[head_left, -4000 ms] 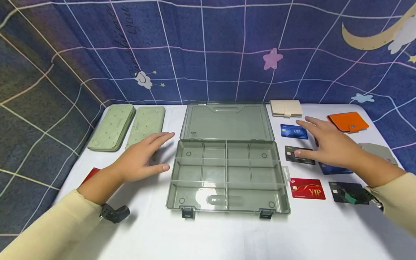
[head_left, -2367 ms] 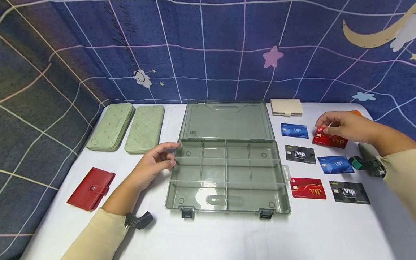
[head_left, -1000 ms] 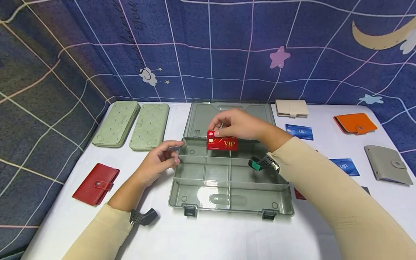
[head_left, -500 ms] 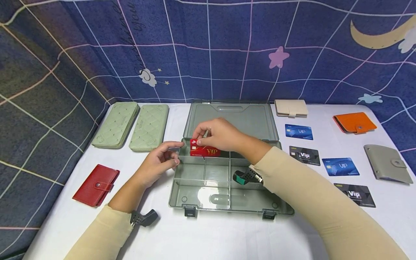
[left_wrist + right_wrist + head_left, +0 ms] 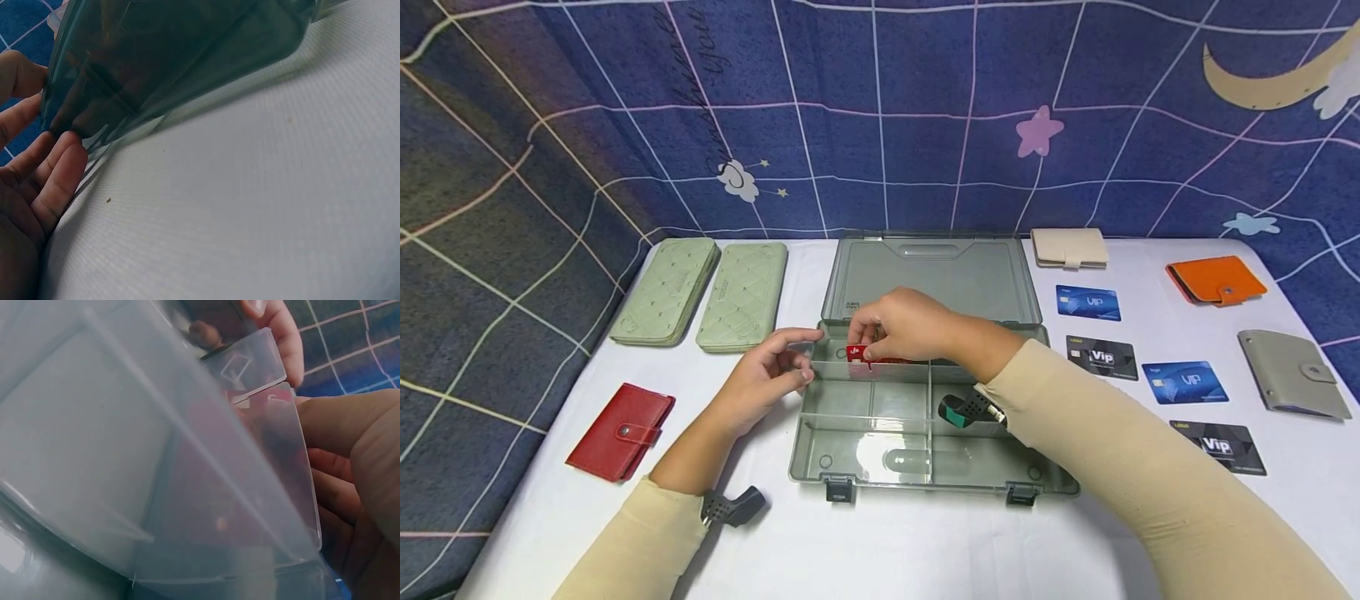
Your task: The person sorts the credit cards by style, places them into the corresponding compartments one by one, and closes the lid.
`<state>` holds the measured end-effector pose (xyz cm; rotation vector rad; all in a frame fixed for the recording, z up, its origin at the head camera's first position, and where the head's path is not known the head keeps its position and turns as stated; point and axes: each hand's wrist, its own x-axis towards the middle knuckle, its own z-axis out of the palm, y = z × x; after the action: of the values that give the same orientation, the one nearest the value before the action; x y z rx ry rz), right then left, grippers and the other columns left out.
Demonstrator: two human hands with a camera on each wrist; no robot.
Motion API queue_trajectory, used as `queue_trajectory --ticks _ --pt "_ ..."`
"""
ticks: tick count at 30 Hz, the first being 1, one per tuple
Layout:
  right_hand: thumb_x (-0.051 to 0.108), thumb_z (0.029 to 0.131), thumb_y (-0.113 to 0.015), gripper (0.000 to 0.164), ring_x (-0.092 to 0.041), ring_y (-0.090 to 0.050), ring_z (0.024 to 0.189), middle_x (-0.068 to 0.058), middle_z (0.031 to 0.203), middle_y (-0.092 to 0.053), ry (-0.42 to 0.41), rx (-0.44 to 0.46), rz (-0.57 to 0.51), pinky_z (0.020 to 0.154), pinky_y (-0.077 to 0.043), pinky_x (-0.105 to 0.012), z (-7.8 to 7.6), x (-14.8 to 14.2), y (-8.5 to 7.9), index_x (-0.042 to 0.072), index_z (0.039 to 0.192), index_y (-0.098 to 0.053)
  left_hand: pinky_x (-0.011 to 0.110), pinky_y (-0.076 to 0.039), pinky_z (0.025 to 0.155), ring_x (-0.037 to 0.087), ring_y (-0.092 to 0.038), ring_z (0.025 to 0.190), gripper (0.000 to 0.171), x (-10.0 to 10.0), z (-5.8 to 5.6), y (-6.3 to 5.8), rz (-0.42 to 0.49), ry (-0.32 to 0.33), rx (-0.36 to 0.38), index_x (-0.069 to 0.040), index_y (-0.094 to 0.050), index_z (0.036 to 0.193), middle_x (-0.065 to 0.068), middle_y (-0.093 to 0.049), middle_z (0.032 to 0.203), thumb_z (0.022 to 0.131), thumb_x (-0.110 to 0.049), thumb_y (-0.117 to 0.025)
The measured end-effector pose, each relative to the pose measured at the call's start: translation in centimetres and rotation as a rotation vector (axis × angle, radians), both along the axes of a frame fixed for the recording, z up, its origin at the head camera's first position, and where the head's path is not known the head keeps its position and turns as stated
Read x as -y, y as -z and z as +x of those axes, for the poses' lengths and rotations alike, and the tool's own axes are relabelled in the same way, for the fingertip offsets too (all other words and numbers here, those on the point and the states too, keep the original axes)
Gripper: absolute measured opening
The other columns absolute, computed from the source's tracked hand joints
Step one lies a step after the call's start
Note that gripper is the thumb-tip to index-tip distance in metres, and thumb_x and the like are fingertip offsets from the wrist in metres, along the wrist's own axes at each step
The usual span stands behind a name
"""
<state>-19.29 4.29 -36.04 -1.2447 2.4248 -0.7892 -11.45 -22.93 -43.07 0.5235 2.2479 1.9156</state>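
Observation:
My right hand (image 5: 910,327) pinches a red VIP card (image 5: 856,353) by its top edge, low in the back left compartment of a clear grey plastic divider box (image 5: 928,487). The card stands on edge behind a see-through divider, its right part hidden by my fingers. In the right wrist view the red card (image 5: 269,444) shows through the clear plastic. My left hand (image 5: 752,383) holds the box's left wall near the back corner, fingers bent. Its fingertips (image 5: 62,165) touch the outer wall in the left wrist view. The box's lid (image 5: 932,279) lies back, open.
Two blue cards (image 5: 1087,302) and two black cards (image 5: 1102,357) lie right of the box. Beyond them are beige (image 5: 1069,247), orange (image 5: 1216,280) and grey (image 5: 1292,373) card holders. At left lie two green wallets (image 5: 741,297) and a red card holder (image 5: 621,432). A curtain (image 5: 880,125) hangs behind.
My right hand picked up the red card from the right side, carried it left over the box and lowered it into the back left compartment. My left hand moved to the box's left wall.

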Motion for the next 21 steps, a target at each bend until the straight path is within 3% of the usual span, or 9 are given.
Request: queue_trajectory --ticks 12,21 --pt "0.01 0.094 -0.08 0.027 -0.015 -0.075 0.099 -0.001 0.111 -0.079 -0.025 0.093 -0.06 0.093 -0.059 -0.033 -0.3 -1.4 -0.9 0.007 0.121 -0.077 0.024 -0.055 0.074 0.013 -0.063 0.09 0.052 0.0 -0.1 0.0 -0.017 -0.006 -0.004 0.009 -0.057 0.143 0.014 -0.064 0.099 0.092 0.012 -0.065" --pt "0.008 0.094 -0.082 0.026 -0.018 -0.074 0.103 -0.011 0.113 -0.079 0.06 0.208 -0.213 0.096 -0.059 -0.036 0.4 -4.6 -1.2 0.001 0.119 -0.078 0.024 -0.055 0.073 0.015 -0.063 0.09 0.05 0.0 0.0 0.0 -0.03 -0.006 -0.018 0.009 -0.057 0.143 0.017 -0.064 0.099 0.094 0.01 -0.065"
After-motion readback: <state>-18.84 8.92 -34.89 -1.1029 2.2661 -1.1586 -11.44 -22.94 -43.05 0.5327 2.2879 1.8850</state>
